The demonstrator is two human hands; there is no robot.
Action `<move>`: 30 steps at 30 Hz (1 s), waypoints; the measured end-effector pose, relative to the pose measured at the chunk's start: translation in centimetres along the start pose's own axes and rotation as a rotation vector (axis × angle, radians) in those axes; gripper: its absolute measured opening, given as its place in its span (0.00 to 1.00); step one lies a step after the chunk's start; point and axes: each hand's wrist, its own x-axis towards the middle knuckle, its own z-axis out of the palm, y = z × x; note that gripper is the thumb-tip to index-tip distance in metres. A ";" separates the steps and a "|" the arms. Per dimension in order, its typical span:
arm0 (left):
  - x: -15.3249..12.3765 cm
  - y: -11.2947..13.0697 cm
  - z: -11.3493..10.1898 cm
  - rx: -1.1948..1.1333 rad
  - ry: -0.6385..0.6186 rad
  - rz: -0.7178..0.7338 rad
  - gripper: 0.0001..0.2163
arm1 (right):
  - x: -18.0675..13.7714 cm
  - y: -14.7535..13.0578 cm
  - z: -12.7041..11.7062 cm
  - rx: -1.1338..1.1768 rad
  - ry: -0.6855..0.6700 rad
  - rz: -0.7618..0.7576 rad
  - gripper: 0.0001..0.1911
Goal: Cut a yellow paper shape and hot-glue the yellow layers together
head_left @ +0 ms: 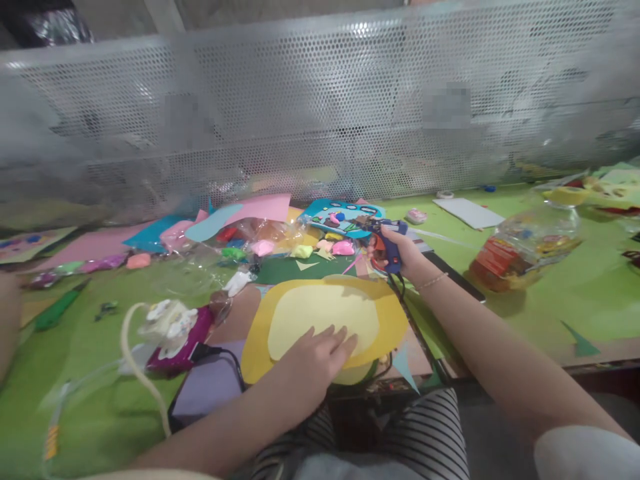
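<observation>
My left hand [323, 357] lies flat, fingers spread, on a pale yellow rounded paper shape [310, 313]. That piece rests on a larger, darker yellow paper shape [395, 320]. Farther out, my right hand [400, 247] is wrapped round a dark blue glue gun [393, 257] with a black cord hanging from its handle. Just behind the gun is a blue paper piece [320, 213] decorated with coloured shapes. Lumps of coloured clay [303, 251] lie between it and the yellow paper.
A perforated metal screen [300, 100] stands behind the green table [100, 320]. On the right are a plastic bottle [525, 247], a dark phone-like slab [453, 277] and a white card [467, 212]. A purple box [210, 387], cables and a green cutter [60, 308] are at left.
</observation>
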 end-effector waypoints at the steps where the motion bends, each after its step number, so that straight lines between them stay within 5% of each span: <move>1: -0.2 -0.3 -0.6 0.025 0.032 -0.023 0.29 | -0.1 -0.1 0.0 0.027 0.006 -0.054 0.17; 6: -1.7 -1.1 -4.3 0.215 0.269 -0.124 0.27 | -0.8 -0.9 -0.4 0.164 0.062 -0.349 0.19; 10: -1.0 -2.1 -6.0 0.282 0.379 -0.174 0.26 | -0.8 -1.1 -0.6 0.199 0.069 -0.420 0.19; 14: 2.6 -4.3 -4.4 0.274 0.264 -0.278 0.26 | -0.7 -0.8 -0.3 0.234 0.041 -0.350 0.17; 19: 6.4 -5.6 -0.5 0.100 0.006 -0.226 0.25 | 0.0 0.4 0.0 0.186 -0.005 -0.254 0.17; 21: 6.8 -5.4 0.3 0.074 0.059 -0.170 0.30 | 0.4 1.0 -0.1 0.174 -0.043 -0.204 0.16; 24: 7.0 -5.7 0.5 0.069 0.141 -0.114 0.25 | 0.8 1.5 -0.2 0.174 -0.091 -0.115 0.15; 30: 7.2 -8.9 0.9 0.071 0.210 -0.068 0.26 | 0.9 1.9 0.0 0.181 -0.118 -0.058 0.15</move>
